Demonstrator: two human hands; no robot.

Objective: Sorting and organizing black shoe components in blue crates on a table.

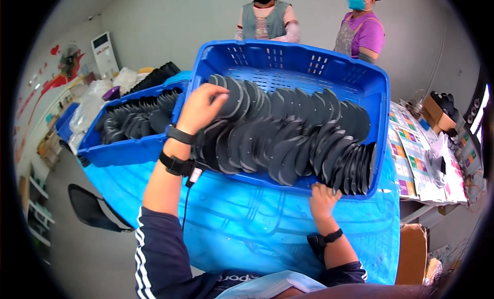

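A large blue plastic crate (293, 57) rests tilted in front of me, packed with rows of thin, black, curved pieces (257, 145) that look like insoles. Over the crate's left side, my left hand (206, 104) has its fingers curled in by the left end of the back row. What those fingers hold, if anything, is hidden. My right hand (324, 198) is closed on the crate's front rim, beside the front row's right part. Its fingertips are partly hidden and lie close to the black pieces.
A second blue crate (126, 150) with similar black pieces stands at left on the blue-covered table (226, 211). Two people (265, 21) stand behind the crate. Printed sheets (411, 155) cover a right-hand table. A black chair (95, 209) stands at left; a cardboard box (411, 252) is lower right.
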